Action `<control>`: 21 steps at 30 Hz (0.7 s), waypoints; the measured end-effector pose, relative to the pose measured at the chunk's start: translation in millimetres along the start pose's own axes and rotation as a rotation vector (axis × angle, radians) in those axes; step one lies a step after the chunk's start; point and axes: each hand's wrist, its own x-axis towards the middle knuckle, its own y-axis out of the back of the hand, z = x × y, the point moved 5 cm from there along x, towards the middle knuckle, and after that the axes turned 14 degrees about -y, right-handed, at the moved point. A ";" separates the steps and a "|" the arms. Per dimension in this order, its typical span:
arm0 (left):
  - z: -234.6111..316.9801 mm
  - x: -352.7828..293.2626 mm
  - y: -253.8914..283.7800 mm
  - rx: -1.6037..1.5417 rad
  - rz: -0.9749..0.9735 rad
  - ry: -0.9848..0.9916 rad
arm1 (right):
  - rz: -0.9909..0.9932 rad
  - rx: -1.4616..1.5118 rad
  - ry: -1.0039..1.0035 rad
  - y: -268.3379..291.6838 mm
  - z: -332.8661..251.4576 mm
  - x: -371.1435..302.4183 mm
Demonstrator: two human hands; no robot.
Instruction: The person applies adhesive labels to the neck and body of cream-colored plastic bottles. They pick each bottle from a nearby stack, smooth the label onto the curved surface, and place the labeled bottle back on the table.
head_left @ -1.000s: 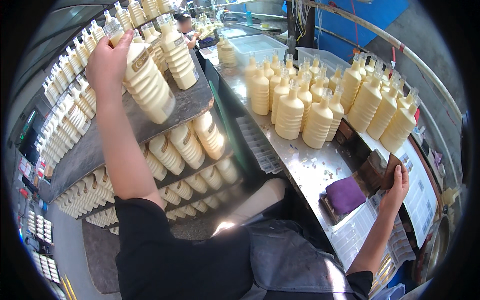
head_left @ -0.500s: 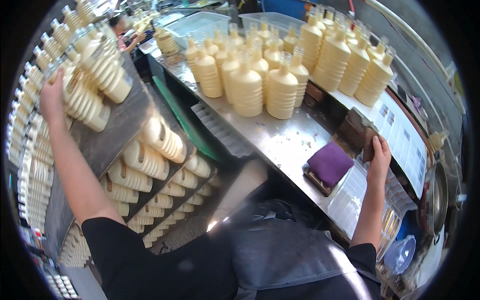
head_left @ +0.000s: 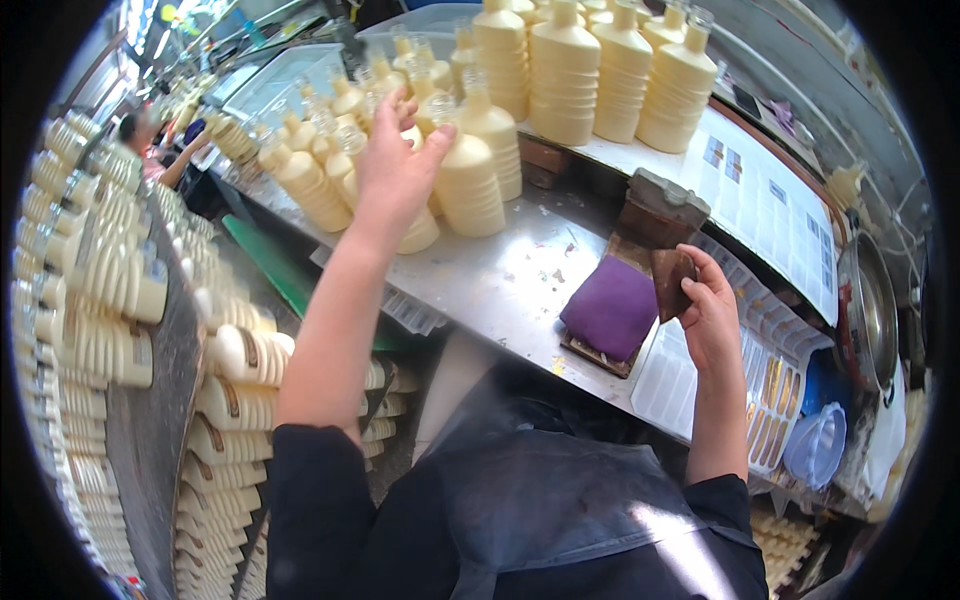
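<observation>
Purple pad (head_left: 612,306) sits closest, on a brown block at the near edge of the steel bench (head_left: 510,285), and the right hand (head_left: 708,312) is right beside it with fingers curled shut around a dark brown stamp-like block (head_left: 672,280). I'd keep that one parked low over the pad so it's ready and not waving around.

Further out, the left hand (head_left: 395,165) is up at the cluster of cream bottles (head_left: 468,182), fingers spread wide, palm against 1 bottle, not wrapped round it yet as far as I can see. Best bet imo: close on the ribbed body, not the thin neck, and lift straight up, because the neighbours are touching and a sideways drag could knock several over.

Beyond that, taller cream bottles (head_left: 562,70) stand at the back. To the left, racks of bottles (head_left: 235,352) lie on their sides.
</observation>
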 end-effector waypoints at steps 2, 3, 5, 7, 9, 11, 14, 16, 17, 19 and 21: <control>-24.0 4.2 -32.3 0.018 -0.088 0.103 | 0.051 -0.013 -0.034 13.5 5.0 -13.6; -35.2 0.3 -44.8 0.035 -0.155 0.228 | 0.087 -0.026 -0.050 20.8 8.3 -20.3; -34.0 -2.9 -48.9 0.107 -0.145 0.122 | 0.111 -0.042 -0.081 30.7 15.6 -28.6; -22.6 -10.6 -46.5 0.152 -0.150 0.038 | 0.124 -0.019 -0.070 35.6 20.9 -33.4; 3.6 -15.1 -41.9 0.148 -0.143 -0.119 | 0.127 -0.088 -0.045 32.8 22.7 -35.6; 35.0 -14.6 -37.2 0.080 -0.123 -0.202 | 0.168 -0.196 -0.060 25.7 22.3 -37.8; 80.6 1.3 -34.2 -0.090 -0.094 -0.223 | 0.209 -0.561 0.072 0.4 8.4 -42.0; 108.1 7.7 -43.5 -0.190 -0.093 -0.266 | 0.177 -0.591 0.027 -14.9 3.0 -44.7; 113.4 8.5 -57.9 -0.153 -0.154 -0.184 | 0.170 -0.608 0.136 -24.7 -4.2 -44.3; 124.9 3.2 -99.9 -0.261 -0.234 -0.134 | 0.143 -0.665 0.303 -37.6 -15.4 -41.8; 125.0 -8.4 -147.8 -0.328 -0.354 -0.065 | 0.204 -0.772 0.165 -34.3 -12.4 -29.6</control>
